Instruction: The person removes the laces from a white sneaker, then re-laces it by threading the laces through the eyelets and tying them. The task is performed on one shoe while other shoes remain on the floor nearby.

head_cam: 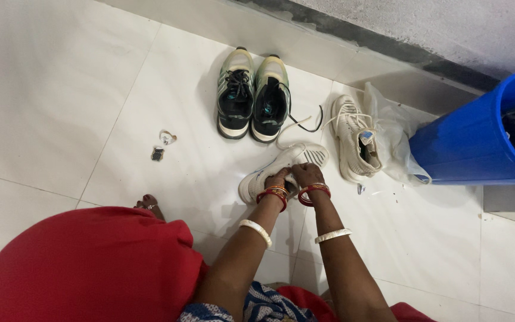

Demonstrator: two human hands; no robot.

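White mesh sneaker [281,167] lies on the glossy white floor tiles [49,95], its long axis slanting, toe pointing up-right toward the blue plastic bucket [472,143]. Both hands grip it: left hand [278,179] and right hand [307,174] close on its opening. Left of it lie two small scraps [162,145]. Above it stands one pair of black-and-green lace-up trainers [253,95]; to its right, a second white sneaker [353,140] rests beside crinkled clear plastic [394,137].

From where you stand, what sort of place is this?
Probably a home's floor by a wall, maybe an entry or wash area: white floor tiles, pairs of shoes like the green pair, and a blue bucket.
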